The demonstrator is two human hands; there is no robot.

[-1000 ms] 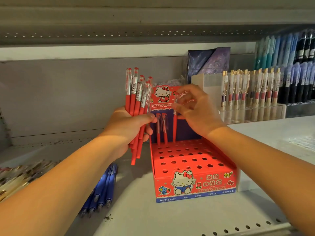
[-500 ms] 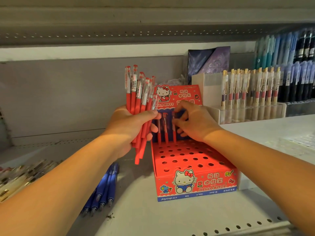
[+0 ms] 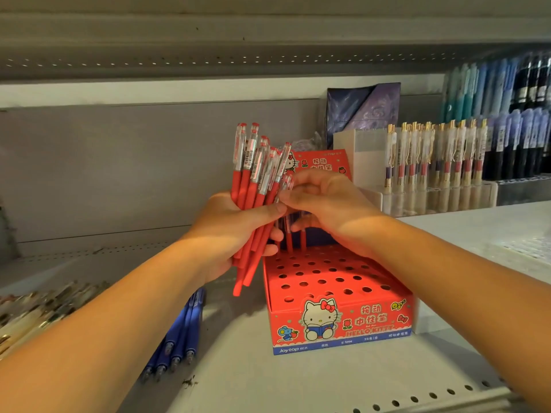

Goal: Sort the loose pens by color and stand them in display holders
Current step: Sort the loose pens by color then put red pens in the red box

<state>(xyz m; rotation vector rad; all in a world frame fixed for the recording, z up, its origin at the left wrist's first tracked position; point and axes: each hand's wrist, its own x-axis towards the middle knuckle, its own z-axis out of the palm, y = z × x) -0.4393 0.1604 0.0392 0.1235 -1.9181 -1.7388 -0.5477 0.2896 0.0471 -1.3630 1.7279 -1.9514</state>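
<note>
Grey metal shop shelf [image 3: 268, 383], perforated along its front edge, with a plain grey back panel behind. Near its middle stands a red cardboard display holder [image 3: 343, 320] printed with a white cartoon cat, its top pierced by rows of round holes. A few standing red pens [image 3: 288, 236] rise upright from holes in the back row, partly hidden by the hands.

The left hand [image 3: 232, 231] is just left of the holder and above the shelf, its fingers and thumb wrapped tight round a bundle of red pens with clear caps [image 3: 253, 180], caps upward and slightly fanned. The right hand [image 3: 328, 204] reaches across over the holder's back rows, fingers curled, thumb and forefinger pinching the rightmost pen [image 3: 283, 174] of that bundle just below its cap.

Several loose blue pens [image 3: 185, 332] lie side by side on the shelf under the left forearm. A blurred heap of pale pens [image 3: 38, 308] lies at the far left. Behind the holder to the right, cream pens with gold clips [image 3: 432, 156] stand in a clear tiered rack, with a purple packet [image 3: 363, 108] beside them at the back.
</note>
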